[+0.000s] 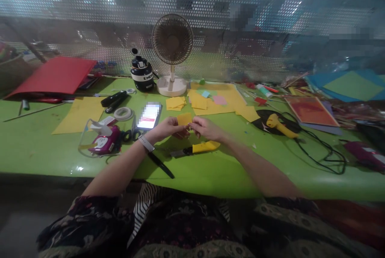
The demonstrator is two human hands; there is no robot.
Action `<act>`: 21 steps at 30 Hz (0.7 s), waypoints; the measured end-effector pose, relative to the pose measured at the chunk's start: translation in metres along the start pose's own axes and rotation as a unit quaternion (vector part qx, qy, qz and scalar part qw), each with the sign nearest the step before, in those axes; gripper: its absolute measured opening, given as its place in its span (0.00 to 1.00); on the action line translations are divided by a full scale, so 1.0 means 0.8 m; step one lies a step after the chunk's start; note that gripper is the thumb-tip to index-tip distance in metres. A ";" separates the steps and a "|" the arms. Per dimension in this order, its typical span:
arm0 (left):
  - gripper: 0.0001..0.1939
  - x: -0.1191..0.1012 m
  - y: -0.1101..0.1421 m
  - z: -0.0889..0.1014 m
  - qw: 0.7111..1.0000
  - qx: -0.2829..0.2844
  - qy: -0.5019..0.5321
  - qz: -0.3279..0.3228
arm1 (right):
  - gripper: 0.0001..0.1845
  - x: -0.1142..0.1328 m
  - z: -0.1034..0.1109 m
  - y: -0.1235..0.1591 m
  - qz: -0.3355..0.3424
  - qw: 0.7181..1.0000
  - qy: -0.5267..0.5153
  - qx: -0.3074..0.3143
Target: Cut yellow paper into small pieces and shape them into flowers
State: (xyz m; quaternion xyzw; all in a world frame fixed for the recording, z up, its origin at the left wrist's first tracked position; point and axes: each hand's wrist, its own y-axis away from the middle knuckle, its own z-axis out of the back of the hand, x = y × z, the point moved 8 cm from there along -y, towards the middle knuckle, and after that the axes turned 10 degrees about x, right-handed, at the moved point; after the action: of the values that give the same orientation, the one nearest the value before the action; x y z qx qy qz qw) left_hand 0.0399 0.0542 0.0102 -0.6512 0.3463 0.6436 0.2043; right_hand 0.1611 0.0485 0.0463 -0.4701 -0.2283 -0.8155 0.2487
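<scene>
Between my two hands is a small piece of yellow paper (pixel 184 119). My left hand (pixel 168 128), with a pale watch strap on the wrist, pinches the paper's left side. At its lower right edge the fingers of my right hand (pixel 205 127) are closed on the same piece. Just below lies a yellow-handled knife (pixel 206 146) with its blade to the left. A black pen-like stick (pixel 161 165) rests near the table's front edge. Beyond my hands are a stack of yellow paper pieces (pixel 175 103) and a phone (pixel 149 115) with a lit screen.
The green table (pixel 234 173) holds a fan (pixel 172 43), a dark bottle (pixel 142 75), a stapler (pixel 114 100), a tape roll (pixel 123 114) and a purple tape dispenser (pixel 106 141). On the right, a yellow glue gun (pixel 281 125) trails a black cable. Coloured sheets lie at both sides.
</scene>
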 end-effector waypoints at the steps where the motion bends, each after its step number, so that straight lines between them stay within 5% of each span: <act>1: 0.18 -0.001 0.000 0.001 1.000 0.003 0.000 -0.001 | 0.15 0.000 0.002 0.001 -0.002 1.000 -0.002 -0.002; 8: 0.11 -0.003 0.005 0.026 0.999 -0.039 0.018 -0.007 | 0.14 0.003 0.034 0.008 -0.010 0.998 -0.031 -0.046; 13: 0.12 -0.007 0.006 0.029 0.987 -0.091 0.120 -0.056 | 0.15 0.004 0.025 0.006 -0.007 0.999 -0.032 -0.024; 21: 0.20 -0.013 0.003 0.019 0.991 -0.104 -0.015 -0.077 | 0.15 -0.005 0.006 0.001 -0.020 0.998 -0.057 0.004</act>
State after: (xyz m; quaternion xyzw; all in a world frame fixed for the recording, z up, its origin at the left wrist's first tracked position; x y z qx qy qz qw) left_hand 0.0282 0.0648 0.0195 -0.6841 0.2232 0.6681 0.1896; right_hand 0.1662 0.0516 0.0448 -0.5100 -0.2552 -0.7913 0.2205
